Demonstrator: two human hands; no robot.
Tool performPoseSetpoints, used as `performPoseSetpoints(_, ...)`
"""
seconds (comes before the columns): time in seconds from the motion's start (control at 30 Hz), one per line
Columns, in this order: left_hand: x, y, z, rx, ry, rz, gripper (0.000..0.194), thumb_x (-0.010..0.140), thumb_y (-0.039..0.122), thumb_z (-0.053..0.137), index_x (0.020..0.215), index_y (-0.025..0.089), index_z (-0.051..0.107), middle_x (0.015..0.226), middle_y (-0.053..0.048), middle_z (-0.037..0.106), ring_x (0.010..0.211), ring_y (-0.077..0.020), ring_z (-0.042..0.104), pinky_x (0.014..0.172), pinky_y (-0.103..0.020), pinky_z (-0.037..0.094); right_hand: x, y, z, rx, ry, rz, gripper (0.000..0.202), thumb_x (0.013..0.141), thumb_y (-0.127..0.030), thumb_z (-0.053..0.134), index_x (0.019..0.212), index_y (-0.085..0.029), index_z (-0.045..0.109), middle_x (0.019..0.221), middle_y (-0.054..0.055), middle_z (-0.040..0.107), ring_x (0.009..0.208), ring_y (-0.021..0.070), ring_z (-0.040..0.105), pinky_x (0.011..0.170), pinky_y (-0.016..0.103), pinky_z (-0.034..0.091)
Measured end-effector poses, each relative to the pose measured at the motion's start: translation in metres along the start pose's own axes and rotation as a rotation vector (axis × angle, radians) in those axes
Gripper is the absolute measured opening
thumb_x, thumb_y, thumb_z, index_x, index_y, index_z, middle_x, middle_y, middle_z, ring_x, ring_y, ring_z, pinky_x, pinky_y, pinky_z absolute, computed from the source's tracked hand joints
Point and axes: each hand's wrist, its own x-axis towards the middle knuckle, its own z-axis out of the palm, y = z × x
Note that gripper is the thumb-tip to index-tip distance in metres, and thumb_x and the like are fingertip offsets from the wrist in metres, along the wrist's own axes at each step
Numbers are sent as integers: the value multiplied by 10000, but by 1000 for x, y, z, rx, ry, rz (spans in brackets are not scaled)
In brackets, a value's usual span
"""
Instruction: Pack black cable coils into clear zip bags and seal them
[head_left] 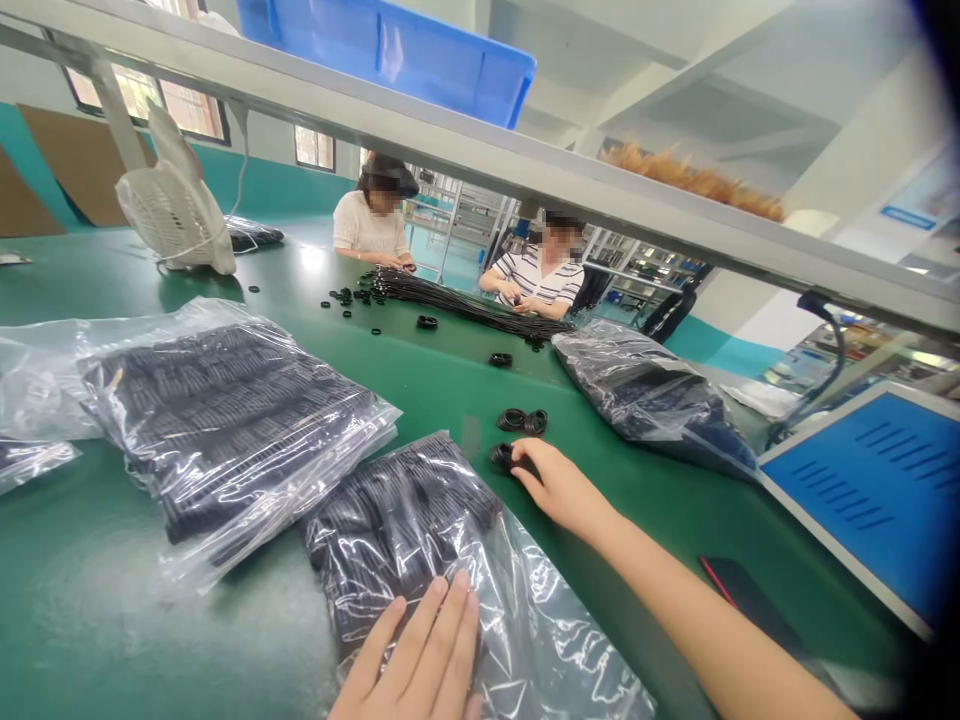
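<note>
My left hand point(420, 650) lies flat, fingers stretched out, on a clear plastic bag point(555, 620) filled with rows of black coiled cables. Further forward, my right hand point(559, 485) pinches a small black cable coil point(501, 458) on the green tabletop, thumb and fingers around its right side. Just beyond that coil lies another black cable coil point(523, 420), looped like a figure eight. To the left, a second bag point(247, 420) of black coiled cables rests beside the one under my left hand.
Along the far edge lie a long bundle of black cables point(465, 305) and several loose black rings. Two people sit there. A white fan point(169, 205) stands at the left. On the right are another filled bag point(645, 385), a blue-faced box point(862, 480) and a phone point(750, 600). A shelf point(450, 140) crosses overhead.
</note>
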Motion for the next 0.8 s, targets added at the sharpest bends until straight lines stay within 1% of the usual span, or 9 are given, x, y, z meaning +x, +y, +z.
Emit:
performPoseSetpoints(0.1, 4, 2, -3, -48, 26, -31, 382, 965, 373, 530, 1247, 213, 732, 1313, 11, 724, 1192, -142, 633, 1335, -327, 74, -36, 9, -19, 44, 64, 72, 271, 893, -282, 642, 1117, -230, 499, 1158, 62, 628, 1081, 204, 637, 1021, 411, 539)
performPoseSetpoints(0.2, 6, 3, -4, -87, 43, -48, 369, 950, 340, 536, 1232, 203, 730, 1302, 1, 729, 1158, -134, 675, 1327, -300, 97, -63, 12, -38, 91, 76, 117, 277, 870, -287, 639, 1096, -230, 490, 1134, 47, 612, 1037, 178, 638, 984, 361, 554)
performPoseSetpoints(0.27, 5, 4, -4, -121, 53, -75, 370, 941, 327, 546, 1247, 207, 714, 1313, 3, 723, 1155, -133, 693, 1318, -283, 123, -73, 10, -48, 113, 44, 145, 302, 855, -269, 639, 1128, -239, 514, 1106, 29, 622, 984, 166, 642, 958, 352, 557)
performPoseSetpoints(0.37, 4, 8, -3, -164, 43, -121, 406, 922, 326, 573, 1297, 212, 678, 1348, 7, 700, 1163, -134, 703, 1305, -254, 145, -77, 3, -55, 138, -15, 182, 381, 829, -224, 639, 1195, -250, 539, 1116, 26, 646, 947, 167, 647, 959, 383, 552)
performPoseSetpoints(0.5, 2, 14, -2, -178, 45, -178, 484, 921, 320, 558, 1394, 238, 616, 1353, 20, 695, 1181, -136, 701, 1304, -258, 154, -69, 0, -51, 240, -103, 164, 472, 820, -183, 613, 1282, -247, 542, 1234, 56, 650, 1103, 192, 670, 1048, 397, 545)
performPoseSetpoints(0.57, 2, 14, -3, -173, 37, -187, 458, 928, 316, 547, 1371, 239, 635, 1347, 19, 699, 1182, -134, 700, 1302, -259, 156, -63, 1, -46, 296, -139, 134, 487, 822, -171, 586, 1303, -249, 569, 1304, 65, 630, 1230, 202, 634, 1121, 400, 513)
performPoseSetpoints(0.67, 5, 12, -7, -145, 10, -141, 392, 932, 316, 550, 1284, 216, 689, 1340, 9, 702, 1157, -126, 707, 1299, -245, 143, -55, 5, -35, 347, -137, 107, 495, 824, -182, 574, 1310, -266, 616, 1473, 64, 512, 1379, 210, 533, 1218, 416, 430)
performPoseSetpoints(0.73, 7, 9, -9, -133, 12, -122, 385, 935, 320, 556, 1273, 206, 700, 1328, 4, 712, 1147, -124, 708, 1298, -242, 144, -51, 7, -26, 364, -126, 112, 479, 850, -221, 595, 1324, -285, 627, 1506, 62, 471, 1388, 215, 520, 1231, 436, 413)
performPoseSetpoints(0.8, 9, 8, -11, -128, 27, -120, 379, 940, 319, 560, 1272, 206, 705, 1310, 7, 723, 1143, -121, 705, 1295, -242, 155, -45, 10, -15, 389, -114, 121, 488, 907, -273, 580, 1394, -297, 570, 1463, 74, 513, 1330, 204, 568, 1204, 450, 442)
